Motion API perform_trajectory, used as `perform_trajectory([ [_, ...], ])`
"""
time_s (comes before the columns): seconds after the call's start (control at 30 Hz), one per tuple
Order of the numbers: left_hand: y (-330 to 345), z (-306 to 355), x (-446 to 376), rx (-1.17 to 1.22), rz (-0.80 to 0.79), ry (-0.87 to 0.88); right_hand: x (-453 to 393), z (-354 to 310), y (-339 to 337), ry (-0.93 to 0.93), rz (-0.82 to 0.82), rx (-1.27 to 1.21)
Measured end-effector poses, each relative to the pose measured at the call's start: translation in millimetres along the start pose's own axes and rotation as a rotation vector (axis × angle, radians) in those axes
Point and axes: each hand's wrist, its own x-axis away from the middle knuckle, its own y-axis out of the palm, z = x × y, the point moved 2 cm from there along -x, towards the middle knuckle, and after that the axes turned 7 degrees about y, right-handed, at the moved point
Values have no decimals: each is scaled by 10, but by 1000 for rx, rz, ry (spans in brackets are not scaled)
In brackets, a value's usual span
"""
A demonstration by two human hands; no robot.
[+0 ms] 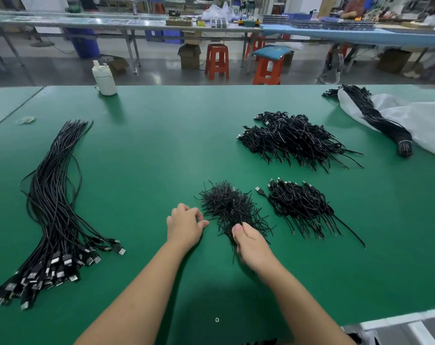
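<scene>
Several cable heaps (293, 143) dot the green table (149, 158); right hand (251, 245) fingers grasp ties (226, 202), left hand (184, 227) unclear.

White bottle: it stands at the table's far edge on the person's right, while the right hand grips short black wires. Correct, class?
No. The head view shows the white bottle on the person's left, at the far edge of the table. The right hand grips short black wires.
</scene>
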Motion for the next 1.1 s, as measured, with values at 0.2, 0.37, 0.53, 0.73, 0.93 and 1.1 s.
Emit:
perform_trajectory([
  [0.2,-137,-74,125,224,-14,56,-32,44,-11,-16,-60,-102],
  [0.37,-358,9,338,612,125,51,-9,-57,116,-155,-103,96],
  [0.53,-427,238,551,593,107,179,70,-220,232,-199,-97,270],
  [0.73,-461,313,687,538,15,285,80,-272,216,-181,-68,157],
  [0.93,-594,432,846,-11,377,576,78,-270,230,-199,-20,75],
  [1.1,-776,490,867,-279,501,979,134,-304,198,-48,-247,-130],
])
